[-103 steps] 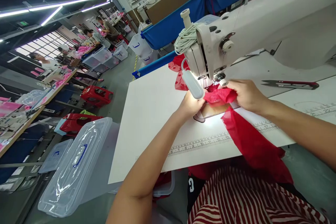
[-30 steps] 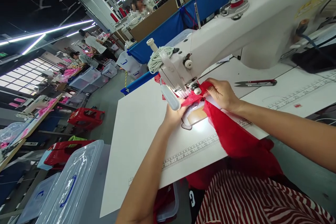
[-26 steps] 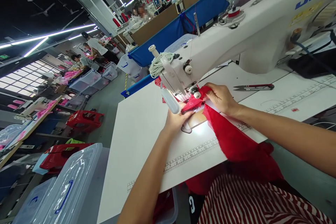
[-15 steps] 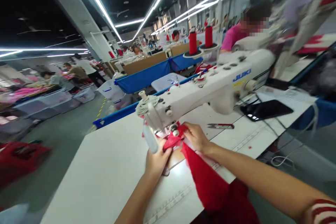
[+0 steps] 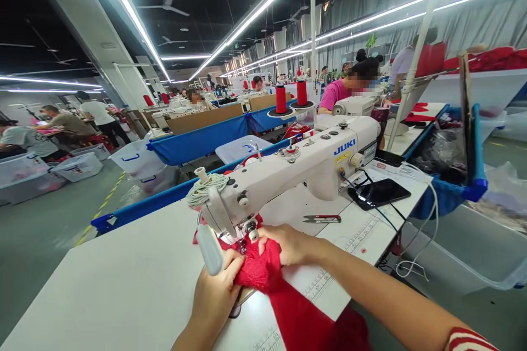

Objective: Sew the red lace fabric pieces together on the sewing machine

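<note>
Red fabric lies under the needle area of a white sewing machine, and a long part of it hangs over the table's front edge. My left hand pinches the fabric's left edge, just beside the grey plate at the machine head. On the other side of the needle, my right hand is closed on the bunched cloth, its fingertips partly behind the fabric and machine parts. The presser foot is partly hidden by cloth. Thread snips lie on the table to the right of the machine head.
A dark phone-like device and cables lie at the table's right. Red thread cones stand behind the machine. A blue cloth trough borders the far table edge. A person in pink sits at another machine beyond.
The view has swung right and sharpened. More of the red fabric now shows bunched between my hands at the needle. Both hands keep their hold on it.
</note>
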The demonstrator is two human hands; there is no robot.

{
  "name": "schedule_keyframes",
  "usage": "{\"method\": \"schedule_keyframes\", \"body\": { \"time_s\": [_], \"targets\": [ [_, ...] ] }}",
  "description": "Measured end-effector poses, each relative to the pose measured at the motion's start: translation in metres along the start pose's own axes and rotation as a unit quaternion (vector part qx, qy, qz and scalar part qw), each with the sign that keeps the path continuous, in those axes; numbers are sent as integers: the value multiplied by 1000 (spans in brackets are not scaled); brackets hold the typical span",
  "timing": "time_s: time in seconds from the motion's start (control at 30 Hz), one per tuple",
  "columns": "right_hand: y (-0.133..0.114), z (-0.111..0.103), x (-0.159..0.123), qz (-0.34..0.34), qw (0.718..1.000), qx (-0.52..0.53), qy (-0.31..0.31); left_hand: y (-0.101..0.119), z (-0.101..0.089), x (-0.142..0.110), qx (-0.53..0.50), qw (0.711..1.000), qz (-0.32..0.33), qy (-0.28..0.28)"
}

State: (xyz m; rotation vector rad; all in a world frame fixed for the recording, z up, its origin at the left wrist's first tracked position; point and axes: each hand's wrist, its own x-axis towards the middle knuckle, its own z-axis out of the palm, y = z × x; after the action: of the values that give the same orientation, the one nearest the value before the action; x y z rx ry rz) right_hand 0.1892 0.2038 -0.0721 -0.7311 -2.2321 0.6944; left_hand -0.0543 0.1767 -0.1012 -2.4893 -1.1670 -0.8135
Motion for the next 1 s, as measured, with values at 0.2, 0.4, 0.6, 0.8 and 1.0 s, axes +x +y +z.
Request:
{"method": "schedule_keyframes", "body": {
  "time_s": [0.2,0.4,0.6,0.8,1.0],
  "targets": [
    [-4,4,-12,-41,995,-64,-64,29,-19,9,89,995,43,-4],
    [1,15,-18,-83,991,-97,-48,35,-18,2,150,985,51,-60],
    [15,27,-21,-124,975,-184,0,46,-25,1,169,981,52,-80],
    [12,25,-18,-139,964,-224,15,56,-26,-6,182,978,36,-90],
    [12,25,-18,-126,964,-231,28,63,-43,-2,82,988,-3,-134]
  ]
}}
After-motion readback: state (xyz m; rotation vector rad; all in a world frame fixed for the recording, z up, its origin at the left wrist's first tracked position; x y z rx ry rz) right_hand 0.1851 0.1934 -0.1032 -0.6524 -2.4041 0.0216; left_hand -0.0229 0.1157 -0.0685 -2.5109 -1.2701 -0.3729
